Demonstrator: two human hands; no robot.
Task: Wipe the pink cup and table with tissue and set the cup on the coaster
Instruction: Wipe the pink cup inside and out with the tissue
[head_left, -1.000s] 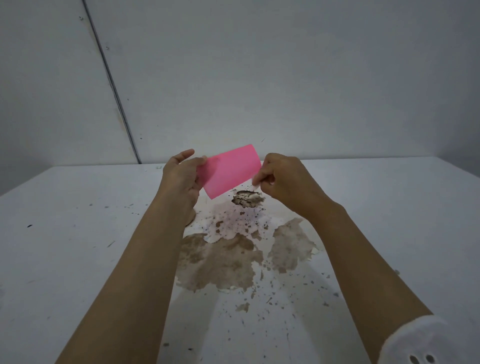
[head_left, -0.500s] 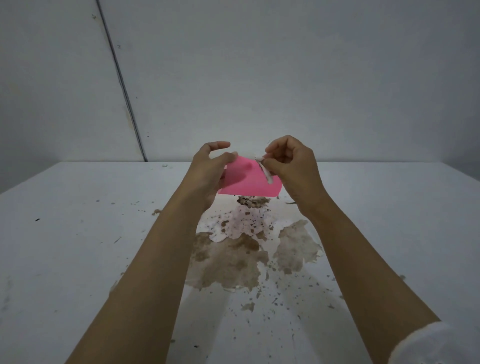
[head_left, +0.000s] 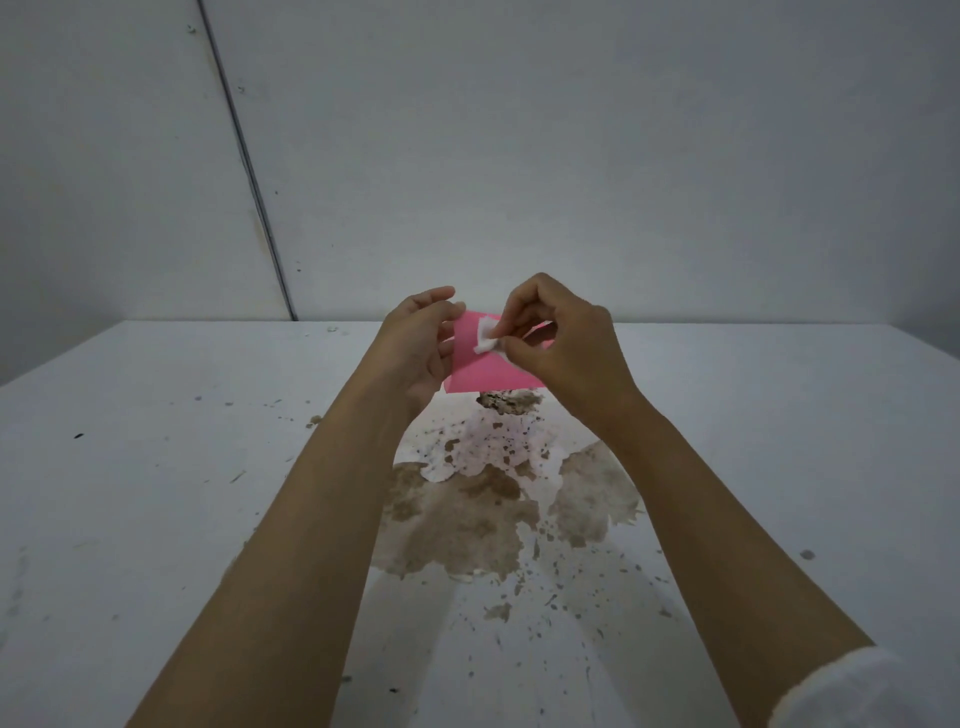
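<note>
A flat pink piece, the pink cup (head_left: 480, 370), is held in the air above the white table (head_left: 156, 467). My left hand (head_left: 421, 345) grips its left edge. My right hand (head_left: 566, 338) pinches a small white tissue wad (head_left: 487, 338) against the pink surface near its top. Below the hands a brown spill (head_left: 467, 519) spreads over the table, with a soaked, speckled tissue (head_left: 493, 447) lying in it and a dark clump (head_left: 506, 402) at its far end. No coaster is in view.
Brown specks and crumbs are scattered over the table around the spill, mostly toward me. A grey wall with a vertical seam (head_left: 244, 161) stands right behind the table's far edge. My right wrist shows a white sleeve (head_left: 857, 691).
Both hands have lifted the pink piece higher and farther from me. It has turned from tilted to more level, and my right hand now presses the white tissue onto its face.
</note>
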